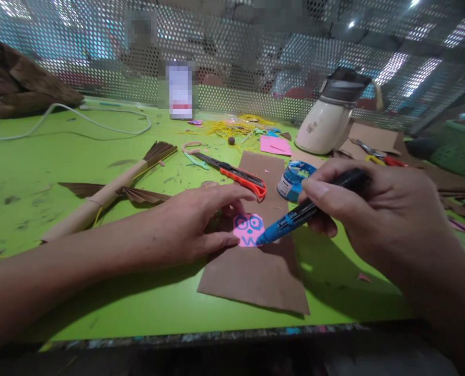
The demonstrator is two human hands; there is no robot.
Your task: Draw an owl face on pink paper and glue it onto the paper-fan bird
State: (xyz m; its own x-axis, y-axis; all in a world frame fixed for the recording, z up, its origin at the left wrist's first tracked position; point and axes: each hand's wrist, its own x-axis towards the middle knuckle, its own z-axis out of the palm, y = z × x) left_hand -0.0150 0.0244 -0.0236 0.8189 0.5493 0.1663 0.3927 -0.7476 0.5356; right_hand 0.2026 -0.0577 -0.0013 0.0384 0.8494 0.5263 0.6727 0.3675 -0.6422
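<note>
A small pink paper piece [249, 237] lies on a strip of brown paper [252, 274]; blue lines on it form two round eyes, a nose and a zigzag mouth. My left hand [201, 219] holds its left edge, with thumb and curled fingers at the paper. Closed around a blue permanent marker [291, 222], my right hand [358, 203] brings the tip to the lower right of the drawn face. The marker's dark end points up and right. Just beyond lie an orange box cutter [242, 180] and a blue-smeared round jar [291, 183].
To the left sits a brown paper figure [111, 183] with pleated ends. A phone [180, 91] leans against the perforated screen. Yellow shreds [232, 127], a pink sheet [275, 145], a white jug [326, 115] and pliers [373, 151] lie or stand farther back.
</note>
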